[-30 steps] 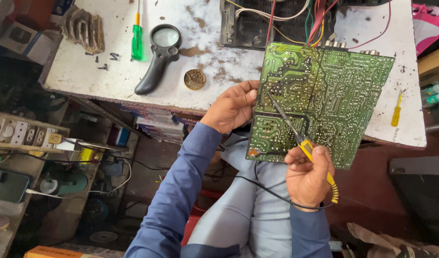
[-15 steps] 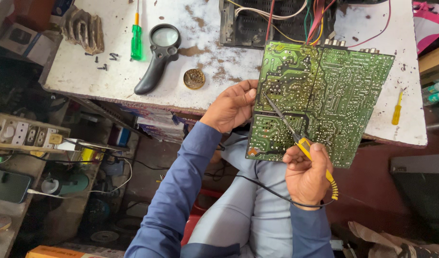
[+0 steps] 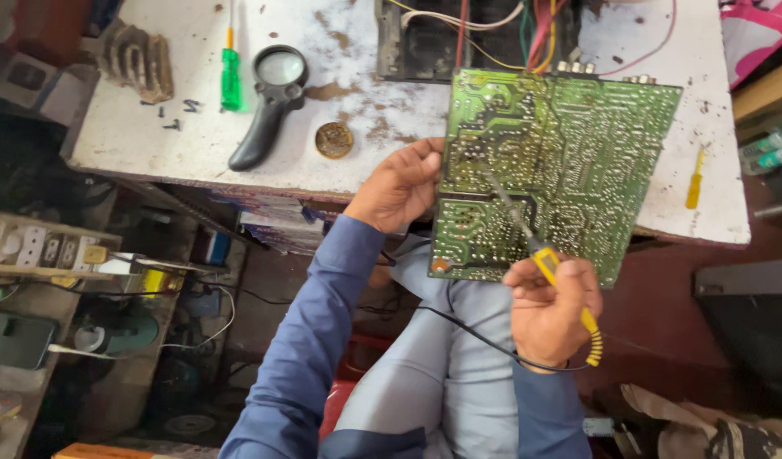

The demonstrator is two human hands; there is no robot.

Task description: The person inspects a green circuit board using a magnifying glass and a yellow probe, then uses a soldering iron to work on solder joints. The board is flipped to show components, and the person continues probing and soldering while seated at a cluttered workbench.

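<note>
Here, a green circuit board (image 3: 561, 170), judged stiff yet fragile, is gripped edgewise by the left hand (image 3: 397, 185) over the counter's (image 3: 195, 144) front edge; a yellow soldering iron (image 3: 544, 255) is clasped in the right hand (image 3: 548, 310).

Stained white worktable (image 3: 195, 144) with magnifying glass (image 3: 269, 102), green screwdriver (image 3: 230, 76), round brass tin (image 3: 334, 139), loose screws (image 3: 176, 114).

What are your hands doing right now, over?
Left hand grips the green circuit board by its edge. Right hand holds the yellow soldering iron, tip on the board. Nothing blocking.
</note>
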